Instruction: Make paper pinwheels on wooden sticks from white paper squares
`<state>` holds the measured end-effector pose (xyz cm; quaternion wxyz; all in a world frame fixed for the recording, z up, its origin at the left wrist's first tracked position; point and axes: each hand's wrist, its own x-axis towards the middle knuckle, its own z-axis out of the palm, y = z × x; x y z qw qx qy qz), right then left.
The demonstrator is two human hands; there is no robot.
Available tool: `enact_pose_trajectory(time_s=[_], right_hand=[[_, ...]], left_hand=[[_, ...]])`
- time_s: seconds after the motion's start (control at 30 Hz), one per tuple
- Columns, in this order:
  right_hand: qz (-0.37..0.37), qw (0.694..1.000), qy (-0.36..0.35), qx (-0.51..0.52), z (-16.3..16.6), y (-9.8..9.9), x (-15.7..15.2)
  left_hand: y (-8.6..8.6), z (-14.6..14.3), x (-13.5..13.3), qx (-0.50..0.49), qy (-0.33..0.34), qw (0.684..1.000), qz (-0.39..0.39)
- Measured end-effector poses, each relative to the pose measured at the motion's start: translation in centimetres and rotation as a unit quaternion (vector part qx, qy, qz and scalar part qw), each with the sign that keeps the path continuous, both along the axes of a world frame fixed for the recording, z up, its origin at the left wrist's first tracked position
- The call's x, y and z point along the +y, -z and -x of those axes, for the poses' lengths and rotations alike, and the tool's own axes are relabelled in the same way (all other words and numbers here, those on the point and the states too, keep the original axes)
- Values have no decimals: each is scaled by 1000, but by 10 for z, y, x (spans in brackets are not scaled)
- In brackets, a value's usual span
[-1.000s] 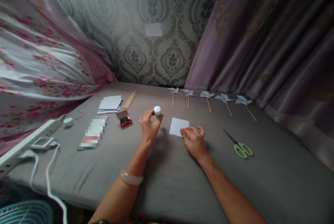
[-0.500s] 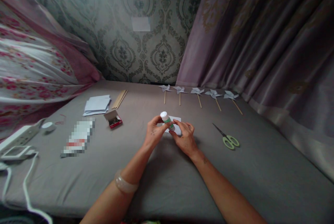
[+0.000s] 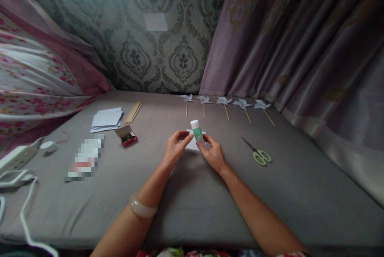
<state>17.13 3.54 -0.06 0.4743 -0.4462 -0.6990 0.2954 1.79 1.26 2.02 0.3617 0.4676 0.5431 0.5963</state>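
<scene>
A glue stick [image 3: 198, 132] with a white top and green label stands tilted in my right hand [image 3: 214, 154], whose thumb and fingers close round its lower part. My left hand [image 3: 176, 145] is just left of it, thumb and forefinger apart, their tips close to the tube's side; whether they touch it I cannot tell. Beneath both hands lies a small white sheet of paper [image 3: 192, 145], partly covered by the fingers and the glue stick. To the right of my right hand are scissors [image 3: 258, 155] with green handles, blades partly spread.
Several paper pinwheels [image 3: 224, 102] on sticks line the back right. At left are stacked white paper [image 3: 106, 119], wooden sticks [image 3: 133, 112], an open small red box [image 3: 128, 137], a blurred packet [image 3: 85, 159] and a power strip [image 3: 18, 157] with a white cable [image 3: 25, 217].
The glue stick has passed from between both hands to my right hand alone and is more upright. My left hand has come off it slightly. The camera view has shifted a little.
</scene>
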Motion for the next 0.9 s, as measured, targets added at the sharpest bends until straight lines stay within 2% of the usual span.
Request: enact_pose_trajectory(time_s=[0.07,0.17,0.27,0.4,0.53,0.63,0.77,0.9], right_hand=[[55,997,3,61,-7,-3,7],[102,987,15,126,-19,-6,17],[135,976,44,168,-30,-6,26],[160,961,71,214,-37,-7,34],[159,956,85,231,-42,-15,40],[152,960,86,218,-43,-27,44],[136,969,74,193,-36,-42,48],[103,987,39,119,-22,-47,51]], left_hand=[[3,8,3,61,-42,997,-3],[10,19,6,183,-106,977,15],[17,23,8,297,-121,947,24],[25,18,7,404,-72,912,-10],[29,11,5,453,-7,890,-55],[28,9,5,464,20,882,-80],[25,9,5,486,55,870,-66],[25,8,6,494,72,863,-69]])
